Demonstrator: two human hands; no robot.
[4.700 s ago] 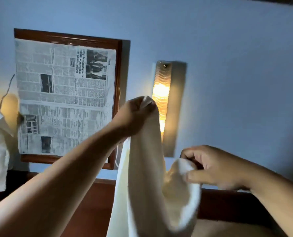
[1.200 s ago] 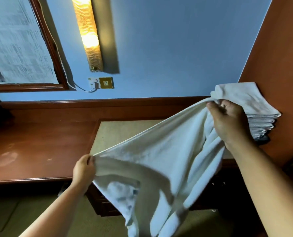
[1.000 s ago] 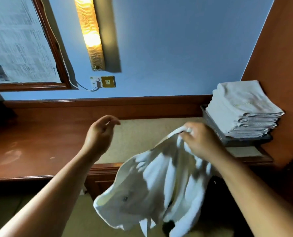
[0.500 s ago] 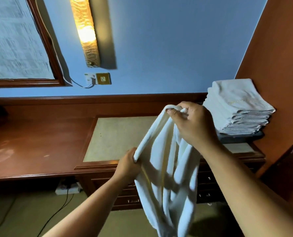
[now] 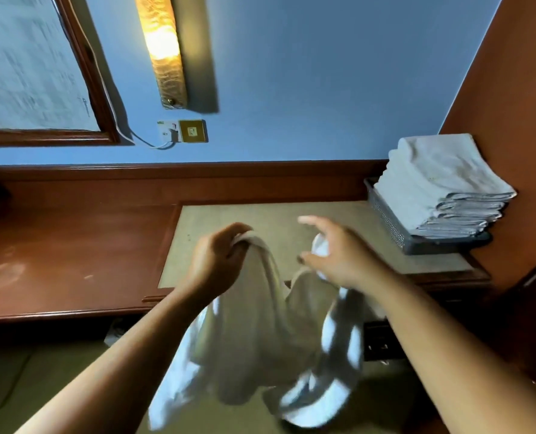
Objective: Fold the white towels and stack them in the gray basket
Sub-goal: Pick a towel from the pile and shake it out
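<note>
Desk front edge: the long reddish-brown wooden desk has a rounded front lip that passes just under the wrists; the fingers are above the desk's near part.
Open room: the beige rectangular inset panel lies bare beyond the fingertips as far as the raised wooden back rail; left of the left fingers the wood top is bare too.
Right boundary: the orange-brown side wall closes the desk off well to the right of the right fingers.
Basket: the gray perforated plastic basket sits at the desk's far right corner, right of and beyond the right fingers, apart from them.
Stack: folded white towels fill the basket and rise well above its rim, edges roughly aligned.
Towel in work: a white unfolded cloth towel, crumpled and blurred, hangs from both hands below the fingers, in front of the desk edge, over the floor.
Left hand: raised, knuckles up, fingers closed tight on a bunched top edge of the towel.
Right hand: level with the left, close beside it; forefinger and thumb spread apart, a fold of towel showing against the palm; whether the other fingers grip it cannot be told.
Forearms: both bare, reaching up from the lower corners.
</note>
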